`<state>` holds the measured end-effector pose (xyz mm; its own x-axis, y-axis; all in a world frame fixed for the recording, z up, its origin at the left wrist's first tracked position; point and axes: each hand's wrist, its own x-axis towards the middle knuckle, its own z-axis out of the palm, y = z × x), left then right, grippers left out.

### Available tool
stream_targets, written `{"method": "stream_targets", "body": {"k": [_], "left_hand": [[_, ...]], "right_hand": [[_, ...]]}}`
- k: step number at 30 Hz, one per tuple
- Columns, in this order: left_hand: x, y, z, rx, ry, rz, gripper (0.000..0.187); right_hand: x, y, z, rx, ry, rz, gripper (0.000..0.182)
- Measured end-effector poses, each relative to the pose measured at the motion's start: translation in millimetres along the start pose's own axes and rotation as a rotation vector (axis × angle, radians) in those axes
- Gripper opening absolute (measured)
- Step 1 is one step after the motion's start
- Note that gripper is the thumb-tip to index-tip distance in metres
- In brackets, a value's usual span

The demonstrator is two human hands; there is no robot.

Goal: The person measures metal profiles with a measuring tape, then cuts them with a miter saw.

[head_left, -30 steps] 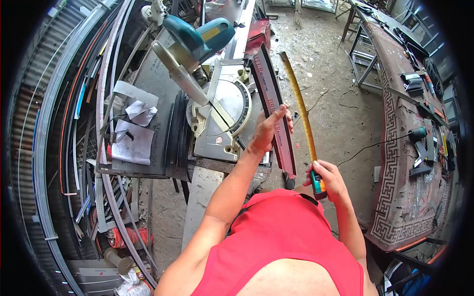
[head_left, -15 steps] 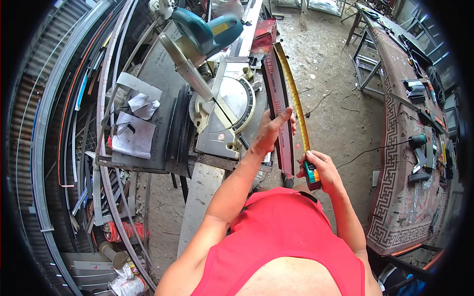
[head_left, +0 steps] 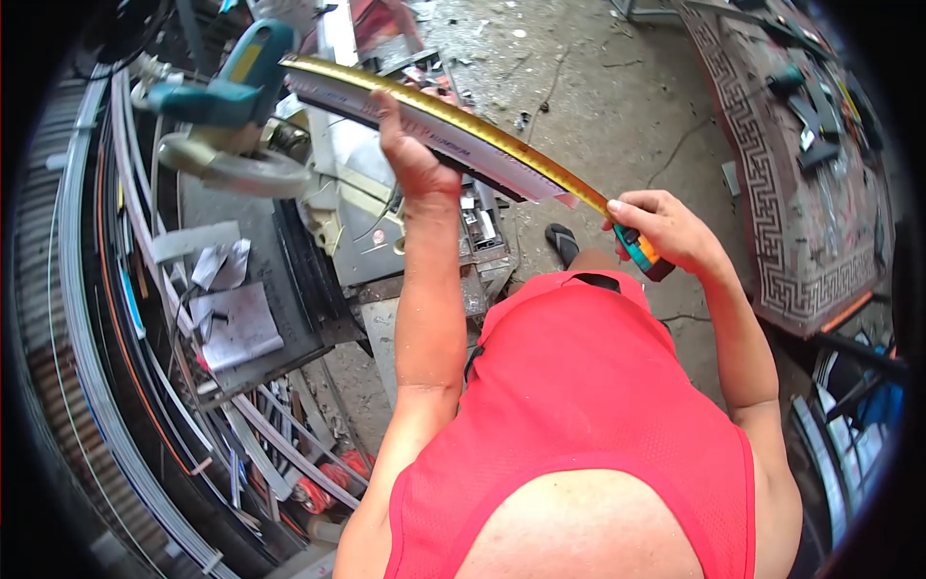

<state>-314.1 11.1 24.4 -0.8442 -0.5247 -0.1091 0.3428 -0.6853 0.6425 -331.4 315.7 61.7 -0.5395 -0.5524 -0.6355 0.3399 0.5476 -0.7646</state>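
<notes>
My left hand (head_left: 415, 159) is closed around an aluminum profile (head_left: 482, 159), a dark bar with a printed white and pink film. One finger reaches up to the tape blade. In my right hand (head_left: 670, 227) sits a tape measure (head_left: 641, 249) with a teal, orange and dark case. Its yellow blade (head_left: 482, 124) stretches along the profile to the far end at upper left. Profile and blade slant from upper left down to the right, held in the air above the saw's base.
A teal miter saw (head_left: 231, 92) stands at upper left. Papers (head_left: 236, 323) lie on the bench beside it. Long metal profiles (head_left: 92, 338) line the left. On the right, a patterned cloth-covered table (head_left: 772, 212) holds tools and scraps.
The profile and tape have swung from near upright to a leftward slant. My right hand has moved right and up, my left hand left and up. The view has shifted.
</notes>
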Motion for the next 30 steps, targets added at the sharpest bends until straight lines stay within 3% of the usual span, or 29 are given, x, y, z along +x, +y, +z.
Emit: {"method": "stream_targets", "body": {"k": [6, 30], "left_hand": [[6, -7, 6, -0.137, -0.109, -0.046, 0.054], [6, 2, -1, -0.141, -0.124, -0.027, 0.054]], "right_hand": [[-2, 0, -3, 0.041, -0.031, 0.017, 0.043], [13, 1, -2, 0.112, -0.126, 0.038, 0.040]]}}
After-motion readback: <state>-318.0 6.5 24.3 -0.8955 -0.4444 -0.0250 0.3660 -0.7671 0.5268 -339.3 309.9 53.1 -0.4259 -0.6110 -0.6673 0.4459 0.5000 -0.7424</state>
